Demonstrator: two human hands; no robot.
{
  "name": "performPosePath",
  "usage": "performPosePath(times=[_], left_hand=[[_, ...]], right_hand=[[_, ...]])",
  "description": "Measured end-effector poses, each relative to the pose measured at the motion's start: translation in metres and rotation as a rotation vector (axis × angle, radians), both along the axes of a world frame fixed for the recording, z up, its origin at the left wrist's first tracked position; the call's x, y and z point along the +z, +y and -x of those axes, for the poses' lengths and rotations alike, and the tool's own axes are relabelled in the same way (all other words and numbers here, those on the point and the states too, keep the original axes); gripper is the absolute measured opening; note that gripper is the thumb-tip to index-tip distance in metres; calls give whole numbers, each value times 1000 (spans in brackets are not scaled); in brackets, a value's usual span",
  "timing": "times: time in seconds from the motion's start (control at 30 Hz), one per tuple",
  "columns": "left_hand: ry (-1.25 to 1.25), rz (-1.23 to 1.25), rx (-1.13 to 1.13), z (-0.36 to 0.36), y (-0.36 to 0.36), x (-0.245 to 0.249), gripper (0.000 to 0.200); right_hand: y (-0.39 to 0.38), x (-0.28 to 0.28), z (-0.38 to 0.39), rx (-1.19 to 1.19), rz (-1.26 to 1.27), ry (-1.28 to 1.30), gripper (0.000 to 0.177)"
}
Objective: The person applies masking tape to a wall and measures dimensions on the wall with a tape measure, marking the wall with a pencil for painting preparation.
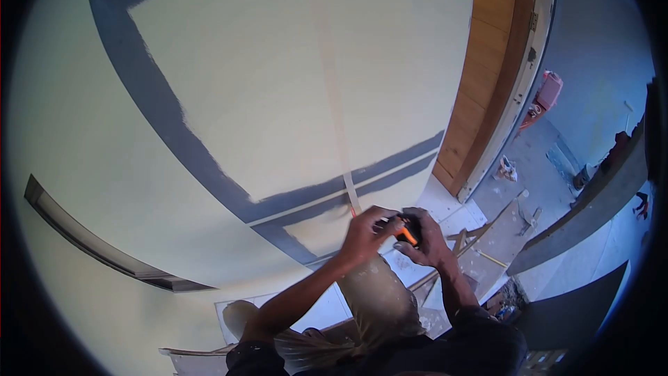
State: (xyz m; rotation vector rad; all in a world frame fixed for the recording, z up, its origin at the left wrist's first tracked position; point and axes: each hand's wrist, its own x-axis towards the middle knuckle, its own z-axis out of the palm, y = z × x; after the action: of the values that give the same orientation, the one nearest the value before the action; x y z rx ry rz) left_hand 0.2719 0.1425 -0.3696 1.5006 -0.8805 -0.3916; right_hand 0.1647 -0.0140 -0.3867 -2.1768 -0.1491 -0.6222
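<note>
Lower centre: your right grip [429, 241] wraps a compact black-and-orange handheld tool [408, 234]; left grip [366, 232] curls against it, hold unclear. Uneven finger pressure could drop it.

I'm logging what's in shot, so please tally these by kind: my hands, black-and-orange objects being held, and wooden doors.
Hands: 2 (left hand, right hand)
Black-and-orange object: 1
Wooden door: 1
Total: 4
</note>
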Motion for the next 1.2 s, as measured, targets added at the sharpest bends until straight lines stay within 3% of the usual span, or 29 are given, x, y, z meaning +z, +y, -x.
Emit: performPosePath(times=[0.17,0.23,0.3,0.37,0.43,0.5,0.57,0.67,0.93,1.2], left_hand=[[-131,-180,-122,-22,14,12,18],[49,43,-173,-34,14,-7,19],[300,202,1,-56,18,-5,27],[387,262,301,-79,24,13,27],[580,660,355,-91,15,19,21],[620,740,383,-91,-15,12,17],[814,801,446,-88,-48,2,17],[721,828,467,-95,-78,4,22],[536,869,501,-103,-109,8,26],[551,844,619,-108,-110,14,29]], right_hand=[[-11,10,2,77,250,-9,59],[-41,5,11,-71,350,88,54],[-101,-24,16,-236,333,69,51],[-182,-63,32,-429,518,116,45],[-232,-52,43,-489,411,128,34],[-282,-42,46,-422,523,10,24],[-319,-25,38,-499,529,120,22],[-333,14,21,-590,636,58,21],[-368,76,-56,-460,784,-270,15],[-364,109,-97,-415,833,-255,10]])
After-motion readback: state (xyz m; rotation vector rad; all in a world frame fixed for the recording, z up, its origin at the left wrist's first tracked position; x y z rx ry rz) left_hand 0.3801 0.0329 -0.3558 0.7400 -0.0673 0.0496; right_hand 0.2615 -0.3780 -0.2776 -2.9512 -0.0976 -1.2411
